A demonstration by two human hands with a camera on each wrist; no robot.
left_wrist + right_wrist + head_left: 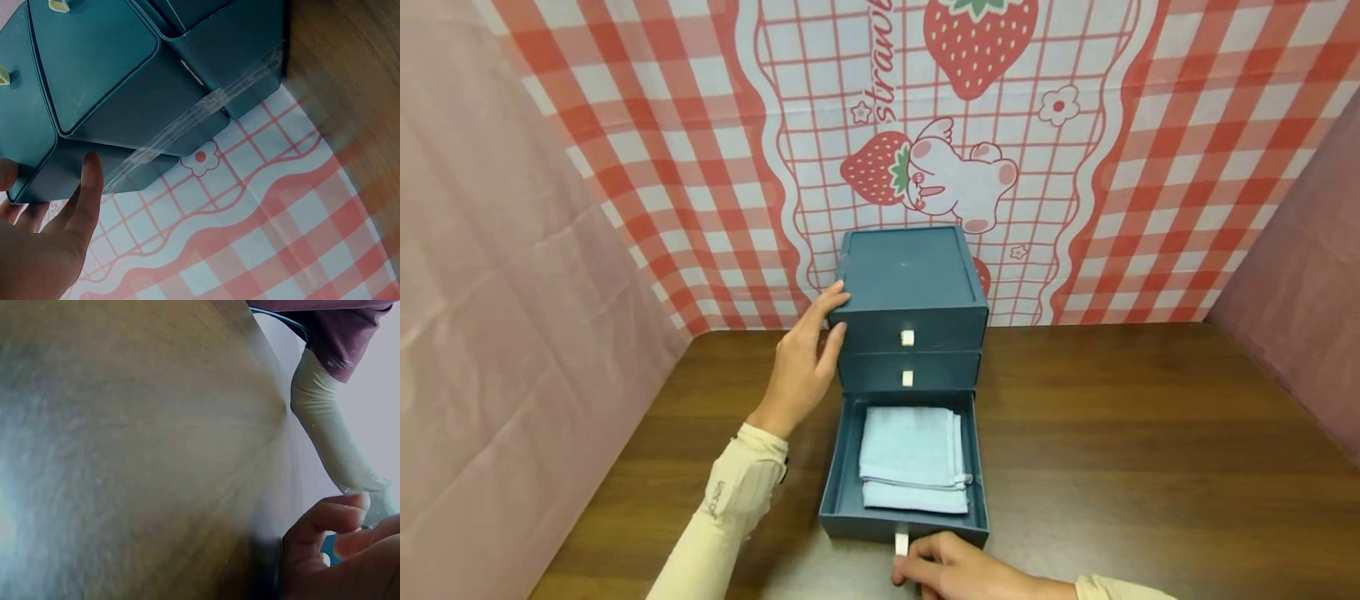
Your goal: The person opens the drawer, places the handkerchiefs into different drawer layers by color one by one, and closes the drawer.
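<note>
A dark blue-green drawer unit (910, 271) has three drawers with small white pull tabs. Its bottom drawer (842, 500) is pulled out and holds a folded light blue cloth (910, 446). My right hand (970, 571) pinches the white pull tab (902, 543) at that drawer's front. In the right wrist view, my right hand (347, 550) shows curled fingers, with the tab mostly hidden. My left hand (801, 367) rests against the unit's upper left side with fairly straight fingers. In the left wrist view, my left hand (53, 250) touches the unit near its corner.
The unit stands on a brown wooden table (1120, 433), against a red-and-white strawberry-print cloth (700, 167). Pinkish cloth (497, 333) hangs at both sides. Clear tape (200, 112) runs along the unit's side.
</note>
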